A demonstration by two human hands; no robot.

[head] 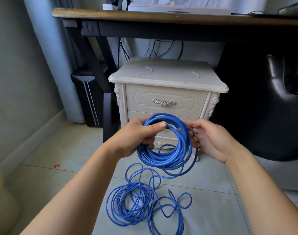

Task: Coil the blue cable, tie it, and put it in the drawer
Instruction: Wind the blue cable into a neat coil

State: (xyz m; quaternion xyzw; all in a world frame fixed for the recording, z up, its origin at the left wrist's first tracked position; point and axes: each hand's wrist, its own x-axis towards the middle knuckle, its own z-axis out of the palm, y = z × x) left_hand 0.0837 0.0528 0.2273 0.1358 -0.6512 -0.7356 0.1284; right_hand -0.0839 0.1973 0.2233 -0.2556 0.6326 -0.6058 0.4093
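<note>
Two hands on the job right now: the left hand (pixel 141 136) has its fingers (pixel 157 125) closed around the left side of the coil (pixel 168 146), thumb pressed across the top strands; the right hand (pixel 211 139) sits at the coil's right edge with its fingers curled loosely on the outer strands, feeding more than clamping; can't tell exactly how tight that pinch is since the blue cable (pixel 138 206) hides the tips. So the coiling step is maybe halfway, judging by how much is left; a good chunk of loose cable lies in a messy pile on the floor (pixel 60 184) just below the hands, with one strand hanging down from the held coil to it. To do this bit well, I'd say keep the left thumb pinning every new loop so they don't spring apart; let the right hand slide along the slack and lay each turn about the same size as the ones already there; that floor pile looks tangly, so pull gently and shake out kinks instead of yanking. No tie in sight; the drawer (pixel 165 100) in the white nightstand (pixel 167 73) straight ahead is closed, so that comes later.
</note>
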